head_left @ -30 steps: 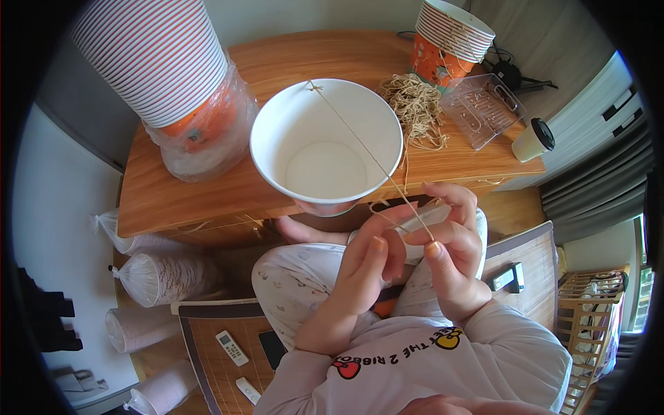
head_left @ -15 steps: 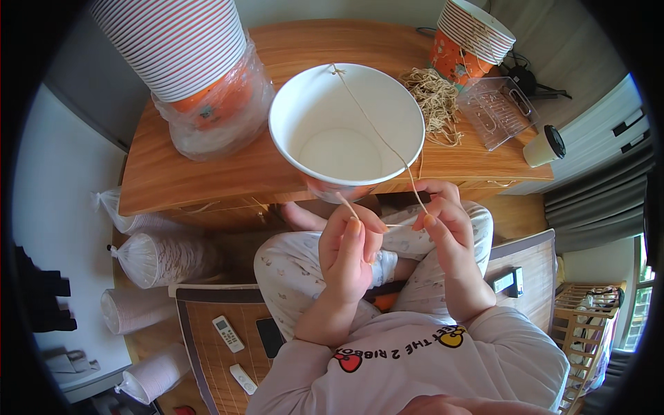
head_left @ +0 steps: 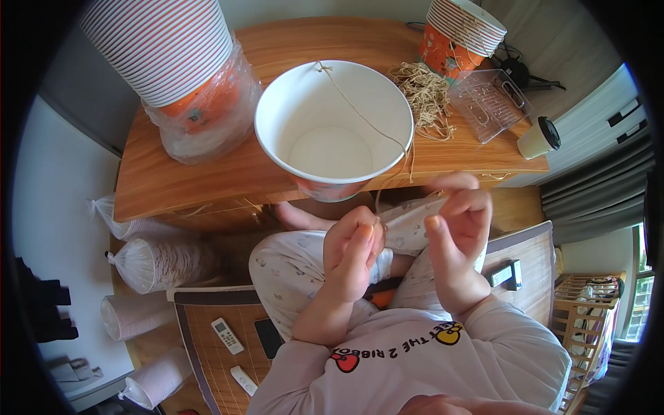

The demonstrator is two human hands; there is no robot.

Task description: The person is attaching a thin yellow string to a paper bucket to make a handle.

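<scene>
A large white paper bucket [head_left: 332, 149] with an orange printed outside stands at the table's front edge, its mouth tilted toward me. A thin tan cord [head_left: 356, 107] is knotted at its far rim, crosses the opening and hangs over the near right rim. My left hand [head_left: 351, 252] is closed in a pinch below the bucket, with the cord running down to its fingertips. To the right, my right hand [head_left: 462, 232] is raised, its thumb and curled fingers apart, and I see nothing between them. The cord's end inside the left fingers is hidden.
On the wooden table [head_left: 304, 38] stand a tall bagged bucket stack [head_left: 169, 59], a shorter stack [head_left: 460, 41], a cord pile [head_left: 425, 97], a clear plastic tray [head_left: 487, 104] and a lidded cup [head_left: 539, 138]. Bagged stacks [head_left: 162, 263] lie on the floor at left.
My right hand has let go of the cord and moved right, its fingers parting. The left hand has closed tighter on the cord. The view has shifted slightly.
</scene>
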